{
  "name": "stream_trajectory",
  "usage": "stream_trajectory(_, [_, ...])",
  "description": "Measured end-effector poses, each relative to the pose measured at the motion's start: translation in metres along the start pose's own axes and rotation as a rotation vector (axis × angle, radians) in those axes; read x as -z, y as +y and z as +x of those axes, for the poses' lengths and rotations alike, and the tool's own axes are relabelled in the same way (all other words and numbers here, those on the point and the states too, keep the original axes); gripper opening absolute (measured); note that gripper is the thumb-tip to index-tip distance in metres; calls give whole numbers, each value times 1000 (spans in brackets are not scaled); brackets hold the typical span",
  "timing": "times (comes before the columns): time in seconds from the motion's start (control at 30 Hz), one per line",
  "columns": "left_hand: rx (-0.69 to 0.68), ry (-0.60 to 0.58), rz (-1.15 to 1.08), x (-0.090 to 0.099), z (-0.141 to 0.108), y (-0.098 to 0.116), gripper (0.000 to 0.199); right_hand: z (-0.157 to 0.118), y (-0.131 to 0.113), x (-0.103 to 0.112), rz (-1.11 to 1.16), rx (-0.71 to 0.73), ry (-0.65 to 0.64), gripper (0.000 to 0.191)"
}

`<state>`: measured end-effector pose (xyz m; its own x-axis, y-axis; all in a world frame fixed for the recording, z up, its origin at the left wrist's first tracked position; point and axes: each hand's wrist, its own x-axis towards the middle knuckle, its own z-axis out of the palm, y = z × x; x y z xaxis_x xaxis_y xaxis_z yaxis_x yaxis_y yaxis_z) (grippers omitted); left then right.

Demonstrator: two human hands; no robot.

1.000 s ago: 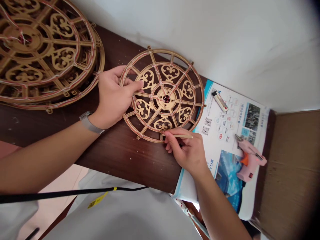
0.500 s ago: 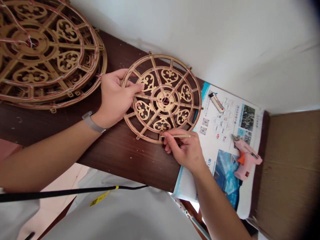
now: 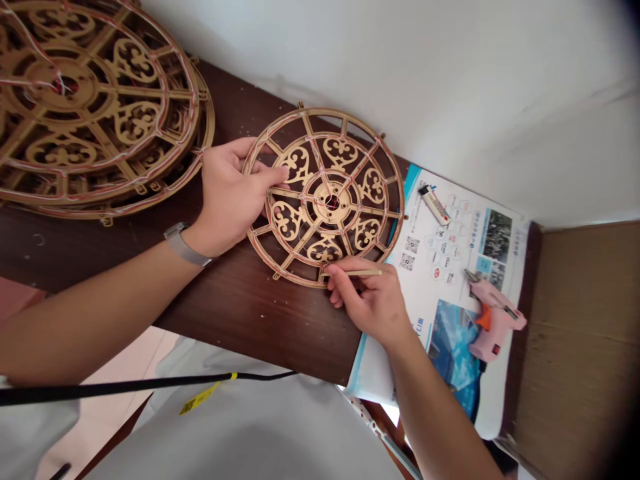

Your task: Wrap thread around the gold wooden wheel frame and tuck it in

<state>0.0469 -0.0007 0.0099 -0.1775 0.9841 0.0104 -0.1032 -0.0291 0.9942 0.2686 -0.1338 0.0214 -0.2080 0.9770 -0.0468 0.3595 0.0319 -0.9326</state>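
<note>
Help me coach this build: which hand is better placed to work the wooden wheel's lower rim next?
Right hand, likely: its fingers pinch a thin wooden stick right at the rim of the fretwork wheel. The left hand grips the wheel's opposite side, seemingly steadying it.

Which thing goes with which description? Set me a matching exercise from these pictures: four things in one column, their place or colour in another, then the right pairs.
Things:
1. Thin wooden stick
2. Hot glue gun
3. Lighter
4. Stack of fretwork wheels

Descriptions:
A. Lying on the printed sheet, near the wall
B. Resting on the dark wooden table
C. Pinched in the fingers of the right hand
D. Pink with an orange trigger

Pairs: 1-C, 2-D, 3-A, 4-B
</note>
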Motion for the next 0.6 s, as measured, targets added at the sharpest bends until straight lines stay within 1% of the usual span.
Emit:
stream_trajectory(0.13, [-25,-26,6,2,1,0,24,-2,-1,-2,50,-36,38,33])
stream_trajectory(0.27, [-2,-31,4,2,1,3,24,-3,-3,-7,153,-94,176,35])
stream_trajectory(0.33, [-8,-26,19,1,1,4,24,-3,-3,-8,118,-78,201,34])
stream_trajectory(0.47, [10,-20,14,0,1,5,28,-4,-2,-8,6,-38,176,32])
stream_trajectory(0.6, [-17,-40,16,2,2,3,28,-5,-2,-9,-103,23,175,25])
